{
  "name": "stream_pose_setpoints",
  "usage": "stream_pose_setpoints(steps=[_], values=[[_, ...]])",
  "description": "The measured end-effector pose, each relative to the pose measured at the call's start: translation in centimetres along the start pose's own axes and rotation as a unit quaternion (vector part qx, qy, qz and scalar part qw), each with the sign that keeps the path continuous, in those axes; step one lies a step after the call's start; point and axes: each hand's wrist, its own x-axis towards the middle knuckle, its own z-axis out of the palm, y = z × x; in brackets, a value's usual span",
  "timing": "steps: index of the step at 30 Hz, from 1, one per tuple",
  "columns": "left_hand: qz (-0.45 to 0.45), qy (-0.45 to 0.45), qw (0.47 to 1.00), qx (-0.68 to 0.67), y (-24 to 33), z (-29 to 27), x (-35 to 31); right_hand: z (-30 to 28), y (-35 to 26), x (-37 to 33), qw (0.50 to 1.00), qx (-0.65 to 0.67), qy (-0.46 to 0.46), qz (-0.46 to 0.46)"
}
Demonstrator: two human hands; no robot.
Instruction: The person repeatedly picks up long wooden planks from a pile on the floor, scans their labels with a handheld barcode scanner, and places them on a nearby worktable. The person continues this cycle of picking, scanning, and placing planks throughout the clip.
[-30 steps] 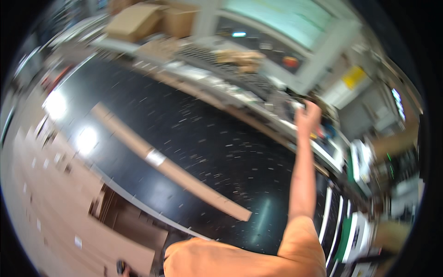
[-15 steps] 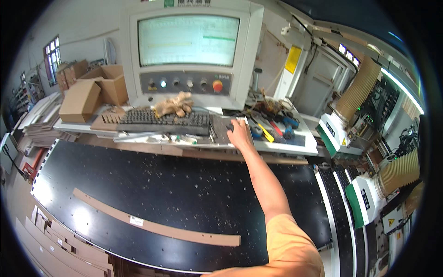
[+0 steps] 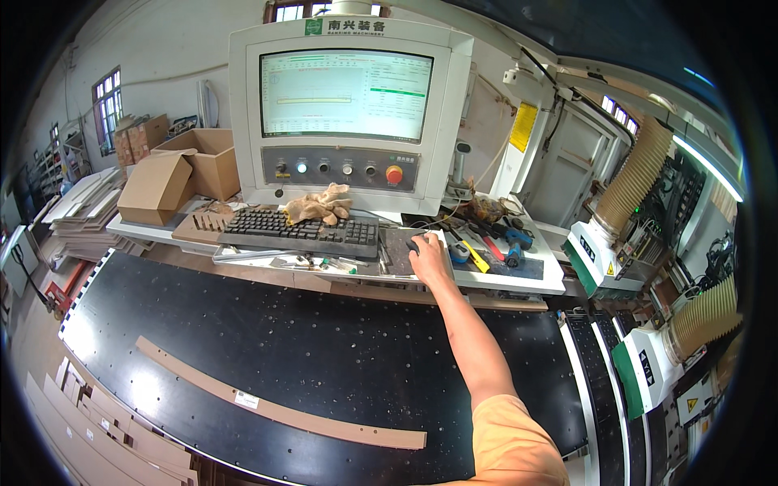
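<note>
One hand (image 3: 428, 257) at work, centre frame, cupped over a mouse (image 3: 416, 242) on the console shelf (image 3: 519, 279).

Grasping the mouse lightly, palm down, arm stretched across the black bed (image 3: 267, 340) from lower right; left hand out of view. Mouse on a dark pad just right of the keyboard (image 3: 300, 231), under the screen (image 3: 344, 95). Risks noted: loose tools (image 3: 494, 243) crowded just right of the hand, liable to be knocked or snagged by a sideways sweep; rag (image 3: 318, 206) lying on the keyboard, apt to press keys if nudged; long reach likely to cause a slipped click; curved strip (image 3: 275, 409) unclamped on the bed, lower left.
</note>
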Motion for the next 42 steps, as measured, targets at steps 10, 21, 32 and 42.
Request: stream_pose_setpoints(steps=[10,21,32,42], values=[[-0.006,-0.002,1.0,0.0,-0.4,0.7,0.1,-0.1,0.1,0.0,1.0,0.015,0.011,-0.02],[-0.004,0.014,1.0,0.004,-2.4,-0.6,-0.6,-2.4,-2.0,-4.8,0.958,0.086,0.187,-0.202],[-0.024,0.092,0.994,0.044,-7.6,-3.7,-7.3,0.3,19.4,-17.8,0.989,-0.123,0.005,-0.083],[-0.085,0.153,0.978,0.112,-14.2,-9.3,-15.3,0.8,30.0,-11.0,0.99,-0.082,-0.111,0.002]])
